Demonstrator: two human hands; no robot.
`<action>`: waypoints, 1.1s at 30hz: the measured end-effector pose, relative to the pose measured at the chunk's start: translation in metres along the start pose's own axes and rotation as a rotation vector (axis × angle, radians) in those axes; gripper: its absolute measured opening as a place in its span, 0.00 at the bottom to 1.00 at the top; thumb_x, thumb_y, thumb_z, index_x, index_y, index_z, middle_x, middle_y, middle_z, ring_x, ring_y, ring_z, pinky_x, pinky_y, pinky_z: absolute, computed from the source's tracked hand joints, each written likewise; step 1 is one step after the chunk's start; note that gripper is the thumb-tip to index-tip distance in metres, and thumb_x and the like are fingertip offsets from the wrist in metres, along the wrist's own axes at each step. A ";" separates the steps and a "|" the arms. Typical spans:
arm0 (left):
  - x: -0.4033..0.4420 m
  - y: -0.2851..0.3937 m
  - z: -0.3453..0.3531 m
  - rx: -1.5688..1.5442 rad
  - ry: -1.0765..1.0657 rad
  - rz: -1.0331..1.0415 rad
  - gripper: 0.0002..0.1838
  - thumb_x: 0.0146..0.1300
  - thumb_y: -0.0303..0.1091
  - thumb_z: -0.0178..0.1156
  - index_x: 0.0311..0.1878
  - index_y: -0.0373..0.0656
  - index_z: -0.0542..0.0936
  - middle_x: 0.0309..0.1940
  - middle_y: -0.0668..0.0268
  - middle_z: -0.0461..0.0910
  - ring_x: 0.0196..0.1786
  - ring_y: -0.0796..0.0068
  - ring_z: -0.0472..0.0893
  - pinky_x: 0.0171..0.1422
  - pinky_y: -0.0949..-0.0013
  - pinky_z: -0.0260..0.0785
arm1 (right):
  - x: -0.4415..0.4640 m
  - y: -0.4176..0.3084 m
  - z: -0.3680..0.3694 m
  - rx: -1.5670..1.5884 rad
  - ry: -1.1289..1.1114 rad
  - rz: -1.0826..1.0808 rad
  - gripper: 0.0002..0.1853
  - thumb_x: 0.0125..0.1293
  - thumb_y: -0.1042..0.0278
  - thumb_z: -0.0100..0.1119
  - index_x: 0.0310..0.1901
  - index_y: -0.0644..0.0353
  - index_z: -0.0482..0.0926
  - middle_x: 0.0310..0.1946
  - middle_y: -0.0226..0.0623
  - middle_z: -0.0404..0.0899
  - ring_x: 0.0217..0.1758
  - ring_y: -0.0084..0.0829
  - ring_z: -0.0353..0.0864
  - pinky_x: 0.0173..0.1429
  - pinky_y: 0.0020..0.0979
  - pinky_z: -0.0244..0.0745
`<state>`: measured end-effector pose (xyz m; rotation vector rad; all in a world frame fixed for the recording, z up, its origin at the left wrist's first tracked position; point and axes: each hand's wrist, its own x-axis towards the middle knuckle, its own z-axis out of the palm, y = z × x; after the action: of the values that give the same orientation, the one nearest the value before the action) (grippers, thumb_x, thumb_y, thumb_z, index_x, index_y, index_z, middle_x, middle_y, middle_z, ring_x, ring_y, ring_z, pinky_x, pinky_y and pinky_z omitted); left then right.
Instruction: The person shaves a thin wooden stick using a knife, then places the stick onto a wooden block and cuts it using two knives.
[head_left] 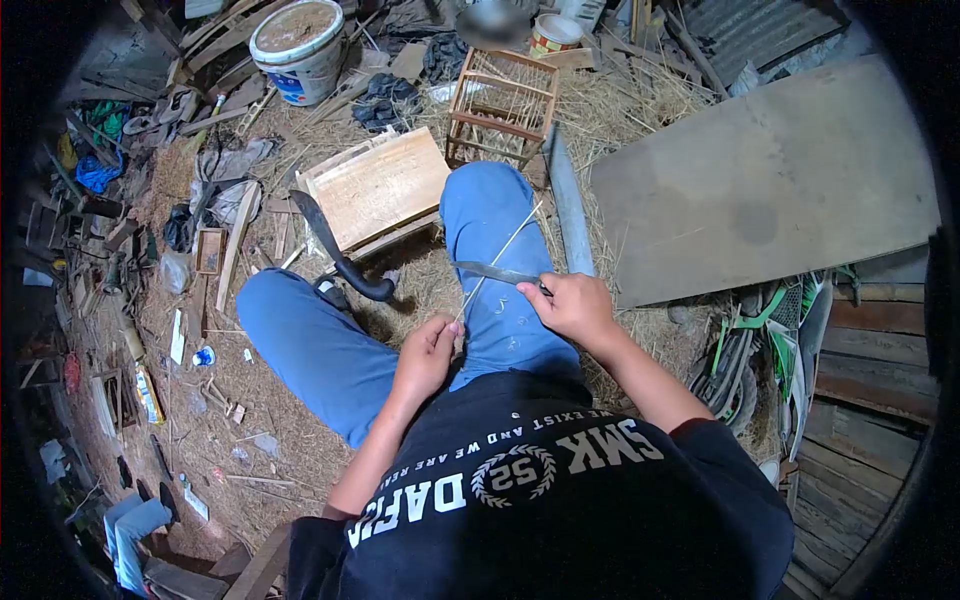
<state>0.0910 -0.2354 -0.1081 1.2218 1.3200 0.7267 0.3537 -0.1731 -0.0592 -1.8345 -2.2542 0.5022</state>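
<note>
Stick: above my right leg, aimed at one o'clock | left fingers: pinching its near end, probably to steady it | right fingers: wrapped round the knife, blade pointing nine o'clock across it, likely for control

Left hand pinches thin stick; right hand holds knife across.
</note>
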 end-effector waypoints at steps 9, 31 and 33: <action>-0.083 -0.002 -0.044 0.076 0.033 -0.064 0.10 0.79 0.33 0.56 0.43 0.36 0.80 0.30 0.67 0.77 0.35 0.83 0.73 0.41 0.73 0.68 | -0.010 0.003 0.004 0.033 0.036 0.114 0.30 0.72 0.38 0.59 0.23 0.57 0.81 0.19 0.46 0.80 0.26 0.52 0.84 0.30 0.50 0.76; 0.024 0.004 0.020 0.056 0.052 0.125 0.11 0.77 0.36 0.58 0.42 0.38 0.82 0.22 0.60 0.76 0.26 0.75 0.73 0.33 0.66 0.66 | -0.010 0.009 0.006 0.033 0.020 0.073 0.31 0.72 0.36 0.58 0.23 0.57 0.83 0.19 0.45 0.81 0.27 0.52 0.85 0.31 0.51 0.77; 0.006 0.000 0.004 0.187 0.032 0.054 0.10 0.77 0.35 0.59 0.43 0.38 0.82 0.24 0.57 0.76 0.27 0.74 0.74 0.34 0.66 0.67 | -0.011 0.011 0.008 0.032 0.022 0.089 0.31 0.72 0.36 0.58 0.23 0.57 0.83 0.19 0.46 0.81 0.26 0.52 0.85 0.31 0.51 0.77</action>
<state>0.0957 -0.2313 -0.1110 1.4043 1.4100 0.6749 0.3636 -0.1825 -0.0699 -1.9220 -2.1452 0.5277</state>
